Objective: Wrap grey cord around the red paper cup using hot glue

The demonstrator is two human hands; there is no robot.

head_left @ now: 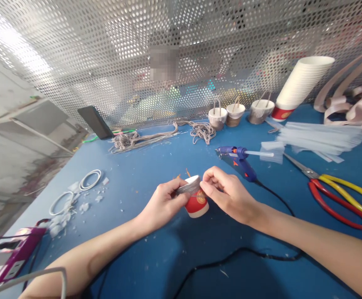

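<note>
A red and white paper cup is held tilted above the blue table, with grey cord wrapped around its upper part near the rim. My left hand grips the cup at the cord-wrapped side, thumb in front and fingers behind. At the cup's right side, my right hand has its thumb and index finger pinched together close to the rim; what lies between them is too small to make out. Thin brown strands stick up behind the cup.
A blue glue gun with a black cable lies beyond my right hand. Red and yellow scissors are at the right. Several wrapped cups, stacked cups and loose cord line the back. A purple power strip sits left.
</note>
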